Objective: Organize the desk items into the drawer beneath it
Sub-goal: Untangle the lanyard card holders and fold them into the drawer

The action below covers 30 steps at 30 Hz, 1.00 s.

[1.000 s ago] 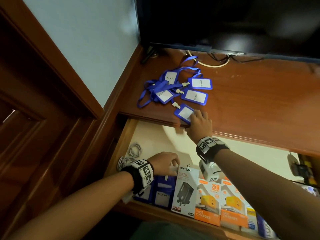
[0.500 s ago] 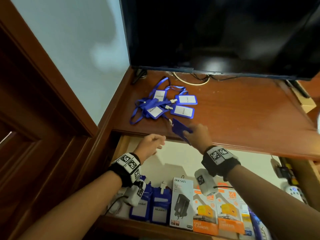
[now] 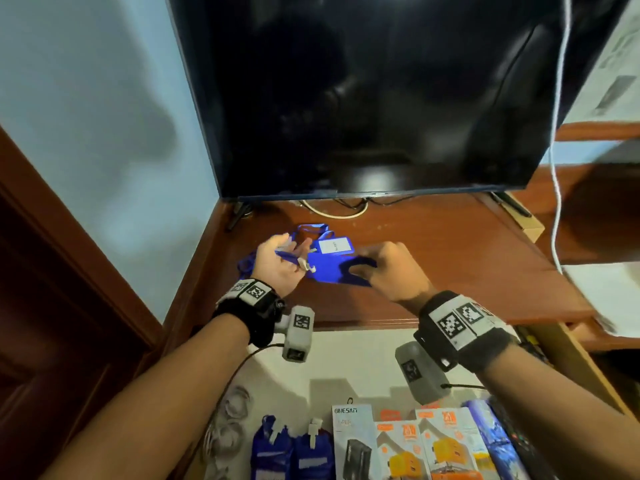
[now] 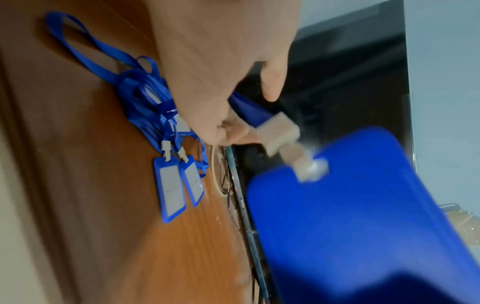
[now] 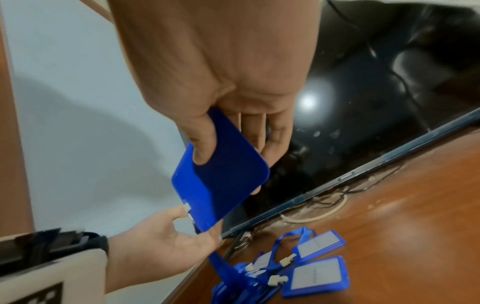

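Note:
A blue badge holder (image 3: 330, 271) hangs above the wooden desk (image 3: 450, 268), its plain back toward me. My right hand (image 3: 372, 270) pinches its far end between thumb and fingers (image 5: 202, 152). My left hand (image 3: 289, 256) grips the blue lanyard strap (image 4: 249, 111) just behind the pale clip (image 4: 280, 133). More blue badge holders (image 5: 317, 273) with tangled lanyards lie on the desk under my hands. The open drawer (image 3: 346, 355) sits below the desk's front edge.
A black television (image 3: 363, 98) stands at the back of the desk with cables under it. In the drawer lie charger boxes (image 3: 401, 448), two blue badge holders (image 3: 294, 452) and white coiled cables (image 3: 232, 410). A blue wall is on the left.
My right hand has lifted one badge holder off the desk's front edge. My left hand has come up out of the drawer and taken the strap by the clip.

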Available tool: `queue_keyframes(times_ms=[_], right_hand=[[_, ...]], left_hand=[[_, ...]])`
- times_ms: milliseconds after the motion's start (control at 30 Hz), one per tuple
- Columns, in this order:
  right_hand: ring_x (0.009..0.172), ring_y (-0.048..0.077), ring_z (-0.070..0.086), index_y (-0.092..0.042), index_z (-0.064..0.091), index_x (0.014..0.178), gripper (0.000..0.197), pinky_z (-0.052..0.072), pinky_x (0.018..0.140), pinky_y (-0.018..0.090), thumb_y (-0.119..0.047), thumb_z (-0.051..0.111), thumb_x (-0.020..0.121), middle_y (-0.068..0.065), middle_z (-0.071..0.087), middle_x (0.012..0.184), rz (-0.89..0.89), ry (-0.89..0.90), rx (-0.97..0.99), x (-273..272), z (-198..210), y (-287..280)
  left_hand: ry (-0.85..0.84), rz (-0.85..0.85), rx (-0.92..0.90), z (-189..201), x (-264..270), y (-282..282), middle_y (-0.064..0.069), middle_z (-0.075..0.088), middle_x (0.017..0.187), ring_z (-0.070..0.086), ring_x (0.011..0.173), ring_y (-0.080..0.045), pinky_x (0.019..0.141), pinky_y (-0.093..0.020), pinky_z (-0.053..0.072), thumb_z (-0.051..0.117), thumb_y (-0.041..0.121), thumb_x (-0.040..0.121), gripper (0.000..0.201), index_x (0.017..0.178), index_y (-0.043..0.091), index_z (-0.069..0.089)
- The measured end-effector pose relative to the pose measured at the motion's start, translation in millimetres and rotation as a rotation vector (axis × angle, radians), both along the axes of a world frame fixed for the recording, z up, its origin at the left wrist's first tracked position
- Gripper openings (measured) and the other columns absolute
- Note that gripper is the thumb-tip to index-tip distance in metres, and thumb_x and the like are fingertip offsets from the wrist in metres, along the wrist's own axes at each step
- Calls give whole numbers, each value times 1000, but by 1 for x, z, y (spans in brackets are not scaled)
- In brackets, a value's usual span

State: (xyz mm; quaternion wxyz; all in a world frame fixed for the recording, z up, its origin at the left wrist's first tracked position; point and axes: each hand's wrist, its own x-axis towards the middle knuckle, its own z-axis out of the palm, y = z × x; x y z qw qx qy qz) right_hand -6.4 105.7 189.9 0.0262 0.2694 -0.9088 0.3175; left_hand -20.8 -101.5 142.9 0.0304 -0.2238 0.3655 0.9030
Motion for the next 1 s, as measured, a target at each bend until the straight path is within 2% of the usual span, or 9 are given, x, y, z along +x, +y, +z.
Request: queue_keyframes(times_ms=[67,167,233,333,500,600,733,867,1000], right_hand=[[63,26,44,-3,67,75,12,30,59,29,-11,67,84,2,54,59,-77,19,-7,-2,7,20],[62,29,47,-3,62,68,18,28,57,31,-11,68,83,8,52,60,-232,69,-25,-9,17,53],[63,30,49,-1,60,67,19,31,56,33,-8,68,82,11,53,61,-308,84,-48,-13,24,71],[65,29,51,4,61,70,17,34,58,32,-7,67,82,20,59,65,-398,87,-135,-16,35,91],[68,26,55,-4,66,77,10,41,60,32,-10,65,84,10,60,69,-549,124,-283,-20,49,108],[73,29,57,-5,68,80,12,44,65,36,-14,62,86,12,63,74,-628,150,-354,-20,54,112],[61,22,48,-12,57,68,22,31,55,27,-15,58,90,3,52,62,-730,109,-456,-18,57,124],[61,23,51,-4,63,81,15,37,55,25,-14,57,90,12,59,69,-736,57,-564,-15,54,132],[70,36,60,-2,67,85,19,51,61,43,-20,60,85,22,65,78,-714,77,-635,-10,52,130]], left_hand=[[35,108,34,7,-8,-5,9,65,82,65,60,0,61,-15,48,49,2,95,16,82,8,55],[-67,141,156,8,-21,-17,-3,60,83,53,41,-6,53,-16,35,42,13,98,23,80,6,54],[-51,146,162,7,-25,-19,-4,58,84,55,60,-6,60,-18,37,45,13,97,20,83,4,56],[-74,135,173,12,-25,-21,-8,66,102,63,86,-15,65,-18,43,53,14,93,9,97,6,54],[-90,49,125,27,-38,-25,-10,67,110,64,67,-15,51,-17,41,52,21,95,17,98,4,49],[-102,48,61,39,-47,-31,-6,67,108,62,76,-14,54,-17,37,47,22,97,16,94,7,48],[-72,86,-92,56,-58,-39,1,65,97,60,78,-11,57,-18,32,36,18,100,22,86,12,53],[-17,94,-201,69,-68,-42,-2,63,113,61,89,-13,57,-18,31,34,18,99,20,89,17,51],[86,130,-303,87,-70,-28,-8,63,120,61,84,-11,59,-15,39,41,16,98,14,92,17,54]])
